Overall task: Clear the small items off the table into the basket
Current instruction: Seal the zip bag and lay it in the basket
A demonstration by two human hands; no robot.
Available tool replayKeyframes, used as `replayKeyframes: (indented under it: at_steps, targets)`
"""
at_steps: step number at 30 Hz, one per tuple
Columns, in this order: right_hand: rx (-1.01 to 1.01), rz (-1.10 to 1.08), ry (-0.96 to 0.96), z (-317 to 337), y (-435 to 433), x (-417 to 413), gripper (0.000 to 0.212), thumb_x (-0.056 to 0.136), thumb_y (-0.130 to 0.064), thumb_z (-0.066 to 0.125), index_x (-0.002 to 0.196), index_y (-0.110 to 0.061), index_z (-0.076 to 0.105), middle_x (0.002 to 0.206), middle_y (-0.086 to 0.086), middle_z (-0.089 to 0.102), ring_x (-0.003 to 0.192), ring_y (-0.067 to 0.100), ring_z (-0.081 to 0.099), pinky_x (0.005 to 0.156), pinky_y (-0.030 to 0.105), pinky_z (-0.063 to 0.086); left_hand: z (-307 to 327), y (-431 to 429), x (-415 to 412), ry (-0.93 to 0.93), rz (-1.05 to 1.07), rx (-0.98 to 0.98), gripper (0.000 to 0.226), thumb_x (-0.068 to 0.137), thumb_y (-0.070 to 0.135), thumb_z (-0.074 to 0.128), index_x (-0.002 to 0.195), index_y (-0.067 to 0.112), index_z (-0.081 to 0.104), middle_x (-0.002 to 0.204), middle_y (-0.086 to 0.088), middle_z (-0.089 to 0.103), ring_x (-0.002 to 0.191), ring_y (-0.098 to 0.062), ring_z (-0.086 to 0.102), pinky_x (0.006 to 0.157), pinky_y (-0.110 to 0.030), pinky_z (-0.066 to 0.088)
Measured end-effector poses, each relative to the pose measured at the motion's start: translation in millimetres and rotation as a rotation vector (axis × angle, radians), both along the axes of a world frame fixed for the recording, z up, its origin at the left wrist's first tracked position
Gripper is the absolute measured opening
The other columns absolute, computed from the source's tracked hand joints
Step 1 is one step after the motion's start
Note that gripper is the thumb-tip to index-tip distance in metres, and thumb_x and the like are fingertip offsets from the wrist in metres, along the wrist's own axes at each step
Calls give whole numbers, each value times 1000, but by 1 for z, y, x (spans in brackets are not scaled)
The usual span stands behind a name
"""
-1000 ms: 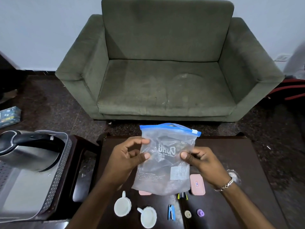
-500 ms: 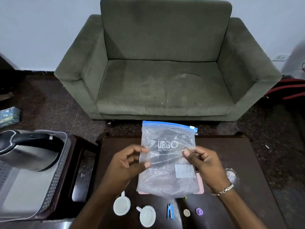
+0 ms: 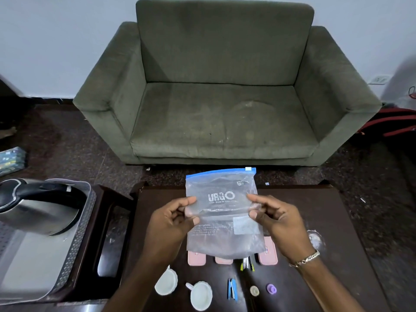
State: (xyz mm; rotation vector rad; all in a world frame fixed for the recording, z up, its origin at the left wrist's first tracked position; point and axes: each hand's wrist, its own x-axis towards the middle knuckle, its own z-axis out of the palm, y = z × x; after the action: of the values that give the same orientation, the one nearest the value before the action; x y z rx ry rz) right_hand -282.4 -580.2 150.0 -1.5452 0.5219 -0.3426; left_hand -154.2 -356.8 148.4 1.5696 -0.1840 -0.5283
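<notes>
A clear zip bag (image 3: 222, 212) with a blue seal and white lettering hangs upright above the dark table (image 3: 319, 212). My left hand (image 3: 171, 224) pinches its left edge and my right hand (image 3: 276, 221) pinches its right edge. Under the bag lie pink cases (image 3: 267, 253) and some pens (image 3: 247, 264), partly hidden by it. Nearer me sit two small white cups (image 3: 166, 282) (image 3: 201, 294), a blue clip (image 3: 231, 289), a beige cap (image 3: 254, 290) and a purple cap (image 3: 271, 288). The grey basket (image 3: 74, 244) stands to the left on a side table.
A steel kettle (image 3: 38, 208) lies inside the basket. A green sofa (image 3: 225, 91) faces the table across a strip of dark floor. A small clear round thing (image 3: 315, 240) rests on the table's right side. A printed packet (image 3: 11, 159) lies on the floor, far left.
The bag's open mouth has flattened and now hangs straighter, facing me. Both hands have shifted their pinch a little on its side edges.
</notes>
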Motion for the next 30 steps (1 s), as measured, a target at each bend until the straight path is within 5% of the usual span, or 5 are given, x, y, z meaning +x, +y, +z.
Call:
replayKeyframes:
  at_steps: [9,15,20,26,30]
  targets:
    - [-416,-42,162,7,-1,7,27,86,3,70,91,-23,76,82,-6,61,79,10,60,75,21,48,0,0,3,-425,-14,344,10,81,11,81,78,21,78,79,7,59,74,-12,59,66,-14,45]
    - [-391,110,122,13,1,11,14,95,-25,58,82,-25,64,110,-10,63,107,12,60,91,30,46,-3,6,10,-382,-95,357,27,99,23,64,76,22,50,85,17,64,71,-3,57,69,-25,48]
    - [-422,53,65,10,14,27,14,103,-26,55,90,-20,57,77,0,59,70,19,54,71,47,47,2,4,7,-399,50,332,24,99,12,62,88,22,43,59,6,52,51,-10,42,52,-26,36]
    - [-405,21,3,6,54,54,19,98,-8,60,104,-26,61,89,-8,67,81,7,63,72,21,48,0,40,13,-417,21,397,33,91,-11,52,82,19,61,81,8,65,71,-5,57,67,-16,40]
    - [-396,136,3,-5,99,82,13,95,-10,66,97,-22,71,97,-10,69,96,8,66,83,20,47,-7,91,26,-269,54,363,21,83,30,74,103,26,70,107,15,72,100,-4,69,83,-23,53]
